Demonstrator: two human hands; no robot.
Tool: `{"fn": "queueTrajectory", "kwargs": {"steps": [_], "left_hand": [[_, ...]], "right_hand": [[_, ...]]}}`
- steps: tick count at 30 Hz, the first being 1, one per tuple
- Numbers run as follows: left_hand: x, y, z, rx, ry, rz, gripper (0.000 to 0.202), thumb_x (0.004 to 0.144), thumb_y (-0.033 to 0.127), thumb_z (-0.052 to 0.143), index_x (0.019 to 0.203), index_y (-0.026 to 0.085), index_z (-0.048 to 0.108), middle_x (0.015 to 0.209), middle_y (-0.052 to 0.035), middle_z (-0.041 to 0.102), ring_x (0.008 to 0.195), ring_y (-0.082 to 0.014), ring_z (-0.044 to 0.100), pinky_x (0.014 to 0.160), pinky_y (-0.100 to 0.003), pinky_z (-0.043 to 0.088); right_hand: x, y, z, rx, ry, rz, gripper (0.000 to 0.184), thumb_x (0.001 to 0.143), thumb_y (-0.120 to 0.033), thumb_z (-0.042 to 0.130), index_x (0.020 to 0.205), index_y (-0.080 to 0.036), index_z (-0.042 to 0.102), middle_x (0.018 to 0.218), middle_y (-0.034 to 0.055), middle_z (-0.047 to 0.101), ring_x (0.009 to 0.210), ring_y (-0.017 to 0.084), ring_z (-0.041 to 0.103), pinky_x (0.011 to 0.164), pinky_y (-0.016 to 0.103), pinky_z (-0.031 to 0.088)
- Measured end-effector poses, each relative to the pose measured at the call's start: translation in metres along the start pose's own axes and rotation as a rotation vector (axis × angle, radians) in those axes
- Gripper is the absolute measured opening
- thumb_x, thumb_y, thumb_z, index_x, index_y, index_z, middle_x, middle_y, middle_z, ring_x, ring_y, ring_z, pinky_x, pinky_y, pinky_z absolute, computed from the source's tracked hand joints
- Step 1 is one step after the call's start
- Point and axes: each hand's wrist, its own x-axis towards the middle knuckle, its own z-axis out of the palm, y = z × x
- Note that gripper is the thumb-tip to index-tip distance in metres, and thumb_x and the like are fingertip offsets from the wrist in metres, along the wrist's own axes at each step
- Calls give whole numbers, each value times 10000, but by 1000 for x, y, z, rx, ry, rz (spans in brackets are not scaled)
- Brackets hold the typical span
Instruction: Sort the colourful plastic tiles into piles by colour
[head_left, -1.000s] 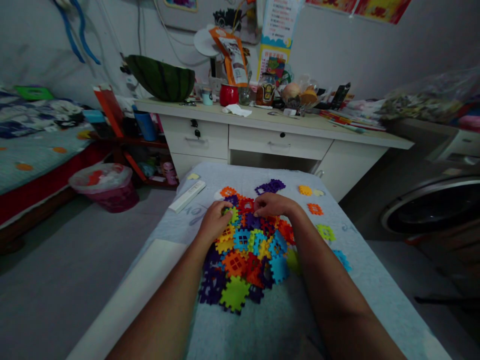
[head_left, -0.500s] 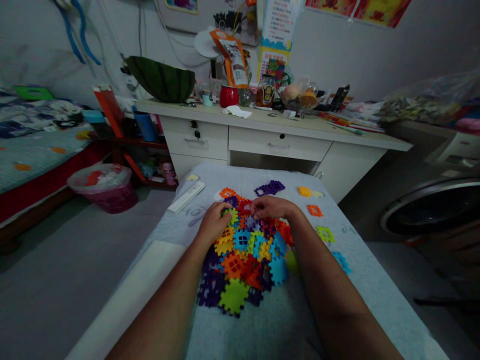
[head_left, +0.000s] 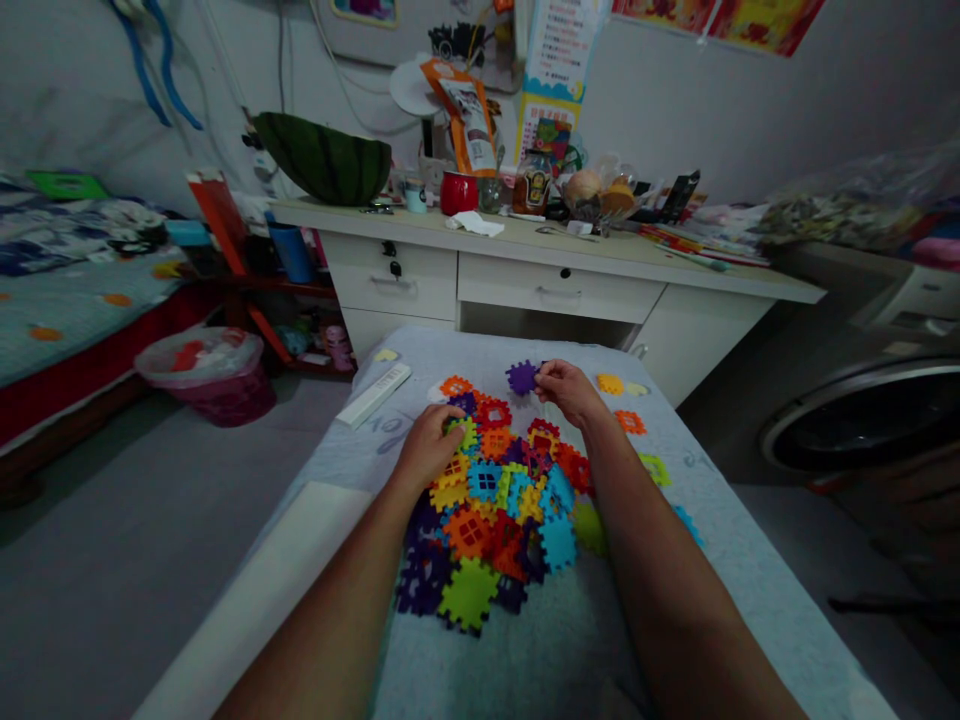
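A purple notched plastic building tile [head_left: 522,377] is pinched between the thumb and fingers of my right hand [head_left: 568,390], beyond the pile near the far end of the table. My left hand [head_left: 429,445] rests at the pile's left edge, thumb and index finger apart beside a lime green tile [head_left: 466,432]. Its other fingers are partly hidden. Between my forearms spreads a heap of interlocking tiles, among them a blue window tile [head_left: 486,481], an orange window tile [head_left: 468,532], a red tile [head_left: 494,412] and a large lime tile [head_left: 469,594].
Along the right of the cloth-covered table [head_left: 750,600] lie a yellow tile [head_left: 610,384], an orange tile [head_left: 631,422] and a green tile [head_left: 655,468]. A long white box [head_left: 374,395] lies at the left. Behind stands a cabinet [head_left: 525,275] carrying a cut watermelon [head_left: 322,160].
My right hand has moved from the pile toward the far end of the table, carrying the purple tile. The pile's upper middle is uncovered. My left hand has stayed in place.
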Motion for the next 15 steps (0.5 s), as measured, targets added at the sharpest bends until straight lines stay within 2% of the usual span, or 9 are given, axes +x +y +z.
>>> {"fn": "queueTrajectory", "kwargs": {"steps": [3,6,10,15], "left_hand": [[0,-2,1,-1,-3,7,234,788,289,550,980,213,660,1046,-49,618,1005,-220,607,937,-375,482],[0,-2,1,11,-12,6,231,793,292,548,978,211,660,1044,-50,617,1007,-222,606,938,-379,482],[1,-2,1,21,-11,-1,239,789,279,550,991,215,660,1041,-45,619,1002,-219,610,939,-377,482],[1,-2,1,23,-16,-5,242,783,270,552,993,216,660,1048,-47,621,1018,-220,609,942,-374,481]], "right_hand": [[9,12,-5,82,283,-15,265,651,-189,768,695,-184,507,558,-63,558,511,90,596,478,182,495],[14,22,-9,148,415,-14,278,662,-142,768,683,-181,494,559,-70,547,508,89,610,484,182,520],[17,29,-9,235,462,25,254,698,-65,728,705,-176,499,575,-60,563,535,97,639,514,190,558],[17,30,-7,306,425,99,237,727,36,630,790,-170,533,648,-28,601,639,118,690,625,215,608]]}}
